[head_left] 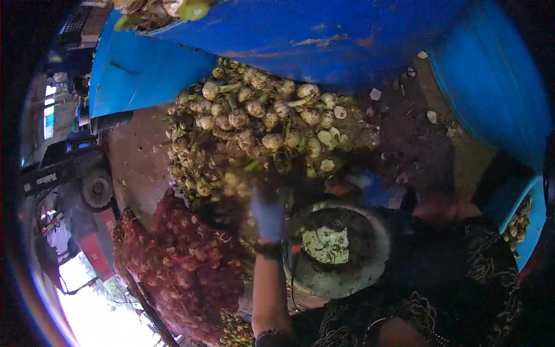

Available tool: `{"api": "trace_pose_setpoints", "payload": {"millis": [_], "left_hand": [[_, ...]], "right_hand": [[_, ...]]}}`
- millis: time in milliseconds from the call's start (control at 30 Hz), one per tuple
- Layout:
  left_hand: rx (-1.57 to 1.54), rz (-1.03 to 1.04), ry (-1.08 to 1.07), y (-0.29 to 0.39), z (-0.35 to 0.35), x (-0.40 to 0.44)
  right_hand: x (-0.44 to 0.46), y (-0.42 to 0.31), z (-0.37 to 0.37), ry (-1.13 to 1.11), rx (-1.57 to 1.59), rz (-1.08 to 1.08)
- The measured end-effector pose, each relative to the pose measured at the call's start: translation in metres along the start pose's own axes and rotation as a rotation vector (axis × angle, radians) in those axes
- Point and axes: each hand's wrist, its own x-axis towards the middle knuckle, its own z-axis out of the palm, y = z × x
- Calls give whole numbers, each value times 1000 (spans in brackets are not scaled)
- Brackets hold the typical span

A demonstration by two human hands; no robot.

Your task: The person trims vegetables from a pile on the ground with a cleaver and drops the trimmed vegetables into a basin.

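My left hand [269, 214], in a pale blue glove with a dark band at the wrist, reaches to the near edge of a heap of garlic bulbs [254, 110]. Its fingers are smeared by motion and sink into shadow, so I cannot make out a grip. My right hand [373, 188], also in a blue glove, is blurred above the far rim of a round grey tub [378, 243]. Whether it holds anything is hidden by blur. Some bulbs still have green stem stubs and dirty roots. Inside the tub lies a stained, pale, squarish piece [325, 245].
A red mesh sack [185, 266] full of bulbs lies left of the tub. Large blue barrels [347, 40] stand beyond the heap and at right [491, 81]. A light blue container [532, 220] holds bulbs. A red-and-dark machine [95, 248] stands far left.
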Motion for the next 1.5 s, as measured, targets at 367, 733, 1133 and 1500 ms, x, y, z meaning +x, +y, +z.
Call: {"api": "trace_pose_setpoints", "payload": {"millis": [367,733,1133,1500], "left_hand": [[890,-122,-134,55,38,69],[-585,-282,135,3,41,2],[-579,-264,67,22,12,-18],[-690,-110,-168,41,12,-49]], "right_hand": [[-1,-103,-37,259,-316,-331],[25,-122,-14,370,-786,-125],[6,-22,32,145,-474,-185],[-11,-116,63,4,-1219,-441]]}}
